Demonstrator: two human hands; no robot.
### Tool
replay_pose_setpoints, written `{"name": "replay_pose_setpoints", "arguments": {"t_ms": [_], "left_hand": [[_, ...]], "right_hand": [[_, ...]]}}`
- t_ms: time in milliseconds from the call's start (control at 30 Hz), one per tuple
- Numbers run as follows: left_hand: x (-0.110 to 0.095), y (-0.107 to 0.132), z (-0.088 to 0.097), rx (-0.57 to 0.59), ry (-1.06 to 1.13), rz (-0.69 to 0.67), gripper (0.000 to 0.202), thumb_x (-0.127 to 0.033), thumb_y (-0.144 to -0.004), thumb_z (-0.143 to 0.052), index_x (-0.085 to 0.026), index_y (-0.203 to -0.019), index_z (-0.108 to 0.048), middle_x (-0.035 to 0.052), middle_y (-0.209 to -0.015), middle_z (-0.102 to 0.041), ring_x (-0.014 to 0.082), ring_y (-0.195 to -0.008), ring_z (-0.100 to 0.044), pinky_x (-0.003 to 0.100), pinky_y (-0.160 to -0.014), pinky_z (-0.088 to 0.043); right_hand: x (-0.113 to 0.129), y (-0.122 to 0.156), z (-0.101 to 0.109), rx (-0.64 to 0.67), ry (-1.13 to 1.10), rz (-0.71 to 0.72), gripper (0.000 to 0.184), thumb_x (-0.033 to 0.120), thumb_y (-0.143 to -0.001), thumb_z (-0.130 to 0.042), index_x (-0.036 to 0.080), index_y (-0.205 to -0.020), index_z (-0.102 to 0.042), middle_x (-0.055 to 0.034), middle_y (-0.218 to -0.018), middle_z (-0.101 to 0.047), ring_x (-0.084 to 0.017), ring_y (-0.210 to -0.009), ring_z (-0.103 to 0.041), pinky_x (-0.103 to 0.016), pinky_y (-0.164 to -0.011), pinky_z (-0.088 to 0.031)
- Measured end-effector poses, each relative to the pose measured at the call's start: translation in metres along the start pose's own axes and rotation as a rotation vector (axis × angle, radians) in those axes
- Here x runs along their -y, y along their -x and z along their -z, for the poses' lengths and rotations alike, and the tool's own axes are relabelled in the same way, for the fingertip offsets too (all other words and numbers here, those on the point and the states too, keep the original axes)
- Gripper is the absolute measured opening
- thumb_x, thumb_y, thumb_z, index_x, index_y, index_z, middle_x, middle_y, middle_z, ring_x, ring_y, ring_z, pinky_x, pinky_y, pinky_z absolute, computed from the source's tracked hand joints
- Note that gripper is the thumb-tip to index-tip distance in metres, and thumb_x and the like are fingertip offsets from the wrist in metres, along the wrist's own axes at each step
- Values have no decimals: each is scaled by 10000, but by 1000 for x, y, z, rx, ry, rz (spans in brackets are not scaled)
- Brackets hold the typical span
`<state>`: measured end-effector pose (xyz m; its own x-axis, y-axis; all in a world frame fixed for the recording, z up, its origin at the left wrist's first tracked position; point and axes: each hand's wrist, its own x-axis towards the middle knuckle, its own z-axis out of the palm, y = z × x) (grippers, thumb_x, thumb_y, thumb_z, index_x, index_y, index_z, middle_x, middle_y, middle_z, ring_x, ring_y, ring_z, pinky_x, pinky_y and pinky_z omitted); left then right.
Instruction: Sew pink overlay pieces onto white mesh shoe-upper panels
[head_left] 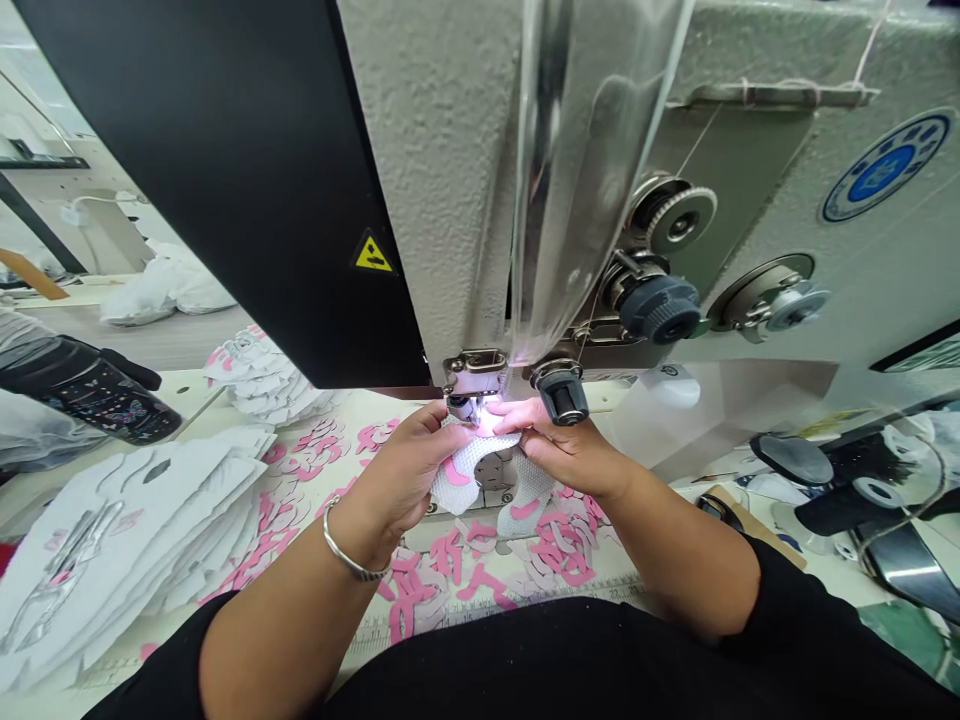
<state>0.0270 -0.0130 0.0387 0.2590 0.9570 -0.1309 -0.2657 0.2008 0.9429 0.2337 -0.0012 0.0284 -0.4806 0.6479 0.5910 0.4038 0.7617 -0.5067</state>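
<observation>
A curved white mesh fabric piece (471, 474) with pink trim lies under my fingers, its edge running in beneath the sewing machine's presser foot (465, 408). My left hand (405, 472), with a silver bangle at the wrist, pinches the piece just in front of the foot. My right hand (562, 450) grips the piece from the other side, its fingertips close to the needle area. A lamp lights the spot brightly, and my fingers hide the needle itself.
The grey sewing machine head (442, 170) fills the top, with tension knobs and a clear guard. Loose pink cut pieces (450, 570) cover the table. Stacked white mesh pieces (127, 540) lie left, more (262, 375) behind them. A patterned black bottle (97, 390) lies far left.
</observation>
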Motion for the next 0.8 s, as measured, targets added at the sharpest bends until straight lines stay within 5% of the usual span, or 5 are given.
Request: {"name": "replay_pose_setpoints", "arguments": {"t_ms": [300,800], "left_hand": [[1,1,6,13,45,-8,231,-221,-727,-784,-176,-934,-692,44,-870,-709,166,-741,-673,268,-685,-552],[4,3,21,33,109,3,224,-221,-754,-792,-175,-899,-627,15,-798,-680,123,-653,-639,224,-610,-533]], "right_hand": [[-2,6,-8,-83,60,32,341,97,-841,-463,276,-1038,-676,-11,-900,-669,-204,-963,-628,-430,-929,-479],[6,8,-17,-151,176,65,273,129,-847,-465,248,-964,-680,-37,-858,-639,-229,-957,-612,-457,-915,-480]]}}
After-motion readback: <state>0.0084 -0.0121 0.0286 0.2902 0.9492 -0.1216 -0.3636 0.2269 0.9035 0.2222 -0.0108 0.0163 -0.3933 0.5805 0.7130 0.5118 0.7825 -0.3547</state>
